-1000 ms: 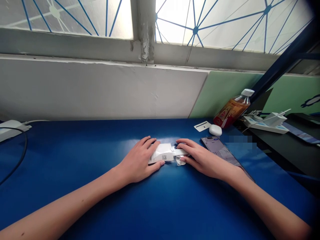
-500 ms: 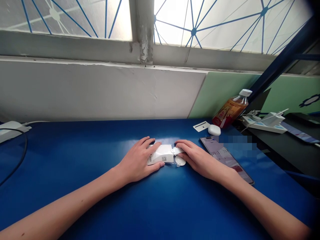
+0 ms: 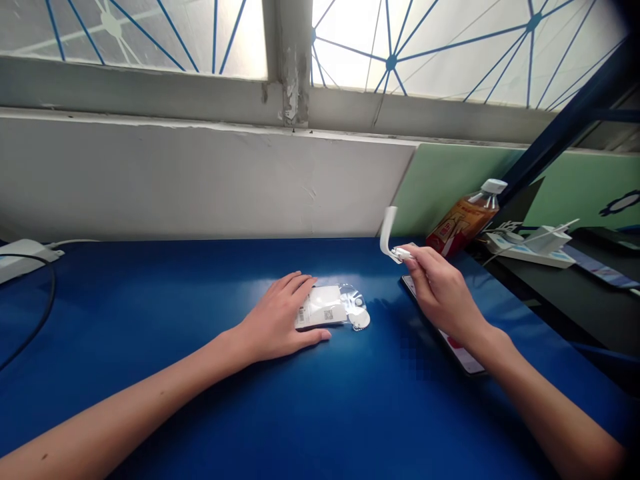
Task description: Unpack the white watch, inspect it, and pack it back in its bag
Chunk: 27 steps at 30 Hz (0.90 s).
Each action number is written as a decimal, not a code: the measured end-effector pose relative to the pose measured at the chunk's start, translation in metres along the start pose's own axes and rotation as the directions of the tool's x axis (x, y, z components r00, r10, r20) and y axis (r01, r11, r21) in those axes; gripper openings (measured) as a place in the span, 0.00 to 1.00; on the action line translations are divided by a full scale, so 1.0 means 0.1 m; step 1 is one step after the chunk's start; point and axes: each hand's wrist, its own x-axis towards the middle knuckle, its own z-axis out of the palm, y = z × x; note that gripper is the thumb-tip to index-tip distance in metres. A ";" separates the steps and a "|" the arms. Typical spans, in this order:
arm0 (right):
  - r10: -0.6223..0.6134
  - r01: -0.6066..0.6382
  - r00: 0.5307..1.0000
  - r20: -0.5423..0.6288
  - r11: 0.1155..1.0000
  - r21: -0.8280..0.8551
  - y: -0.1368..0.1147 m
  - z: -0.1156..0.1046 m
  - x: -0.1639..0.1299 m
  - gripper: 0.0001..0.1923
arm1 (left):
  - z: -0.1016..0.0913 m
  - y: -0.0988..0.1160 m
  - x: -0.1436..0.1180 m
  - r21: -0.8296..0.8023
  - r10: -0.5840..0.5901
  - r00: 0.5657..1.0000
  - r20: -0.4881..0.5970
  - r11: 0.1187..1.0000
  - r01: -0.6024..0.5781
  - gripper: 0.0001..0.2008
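Your left hand lies spread on the white packet; your right hand pinches a white strip above the tabletop.

left hand flat on a small white packet on the blue table, clear plastic and a round white tab poking out its right end. right hand is up off the table pinching a curled white strip, right above a phone. orange drink bottle leaning behind it
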 end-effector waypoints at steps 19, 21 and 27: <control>-0.331 0.326 0.943 -0.034 0.900 0.289 -0.80 0.00 0.22 0.06 | -0.33 0.55 -0.06 -0.327 0.119 0.972 -0.204 0.927 -0.183 0.10; -0.165 0.185 0.983 -0.085 0.888 0.421 -0.94 0.03 0.34 0.10 | -0.36 0.56 -0.05 -0.545 0.052 0.992 -0.119 0.831 -0.108 0.12; 0.123 -0.287 0.958 0.260 0.422 0.860 -1.18 0.33 0.54 0.18 | -0.41 0.61 -0.02 -0.921 -0.076 0.990 0.117 0.365 0.137 0.16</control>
